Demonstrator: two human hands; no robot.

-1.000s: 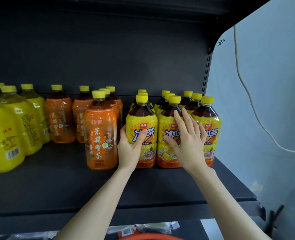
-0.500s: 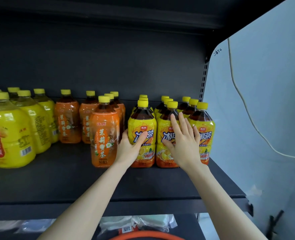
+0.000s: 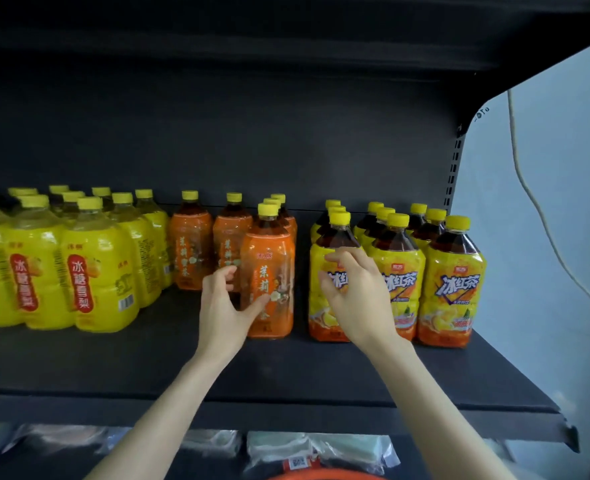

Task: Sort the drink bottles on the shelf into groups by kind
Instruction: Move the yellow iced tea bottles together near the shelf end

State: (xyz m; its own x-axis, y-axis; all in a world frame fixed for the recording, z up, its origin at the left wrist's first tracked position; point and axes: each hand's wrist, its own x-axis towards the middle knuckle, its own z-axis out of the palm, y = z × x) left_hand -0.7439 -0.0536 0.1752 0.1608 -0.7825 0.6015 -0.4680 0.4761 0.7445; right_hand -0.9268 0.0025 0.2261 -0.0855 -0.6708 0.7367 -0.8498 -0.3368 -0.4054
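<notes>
Three kinds of yellow-capped bottles stand on the black shelf (image 3: 148, 358). Yellow pear-drink bottles (image 3: 89, 271) fill the left, orange jasmine-tea bottles (image 3: 189, 251) the middle, and iced-tea bottles (image 3: 453, 282) with yellow labels the right. One orange bottle (image 3: 273, 258) stands forward of its group. My left hand (image 3: 222, 313) curves around its left side with the fingers apart and the thumb across its front, not closed on it. My right hand (image 3: 352, 299) hovers with loosely curled fingers in front of the leftmost front iced-tea bottle (image 3: 331, 244), hiding part of its label.
A gap separates the forward orange bottle from the iced-tea rows. A slotted upright (image 3: 454, 168) and a pale wall with a hanging cable (image 3: 529, 202) bound the right side. Another shelf hangs overhead. Plastic-wrapped packages (image 3: 321, 452) lie on the level below.
Both hands have come off the iced-tea bottles. My left hand moved left to the forward orange bottle, my right hand drew back and left. More of the yellow bottles shows now.
</notes>
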